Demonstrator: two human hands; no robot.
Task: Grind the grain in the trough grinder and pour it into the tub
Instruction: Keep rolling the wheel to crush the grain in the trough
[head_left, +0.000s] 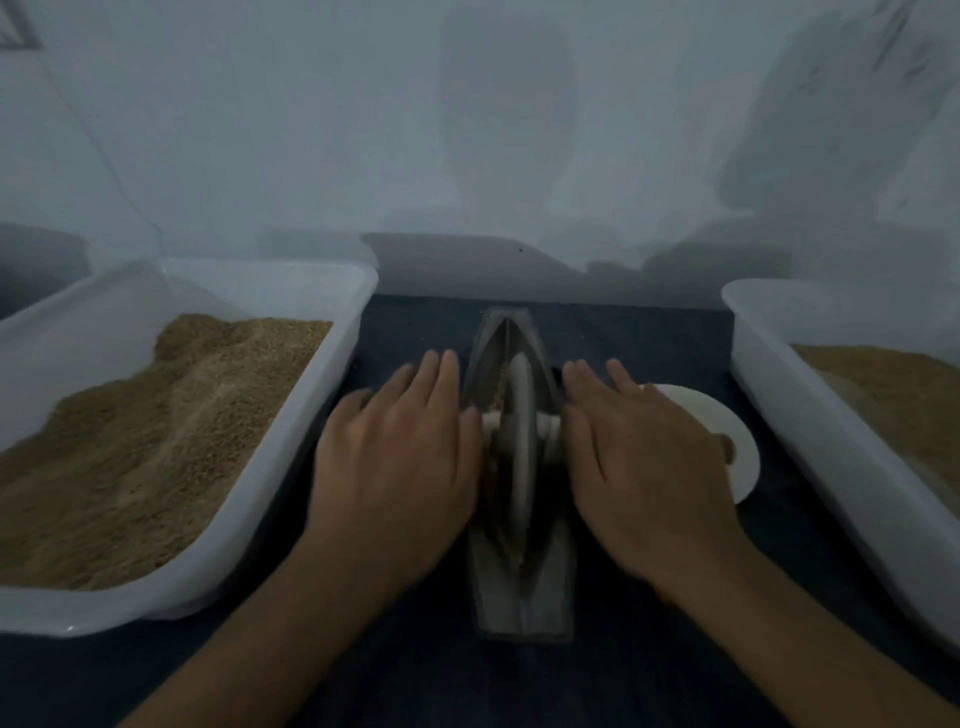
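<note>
Head view: at frame centre the trough grinder (519, 467) lies on a dark surface (649, 332), its wheel (521, 447) standing in the groove. Left hand (395, 467) and right hand (644, 467) press flat, fingers straight, on the axle ends. Grain-filled tubs sit at left (249, 499) and right (831, 457).

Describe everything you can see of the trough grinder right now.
The trough grinder is a narrow, boat-shaped grey trough, metal by its look, lying lengthwise on the dark table between two white tubs. A grey wheel stands upright in its groove on a pale axle. The left hand and right hand press flat on the axle ends.
</note>
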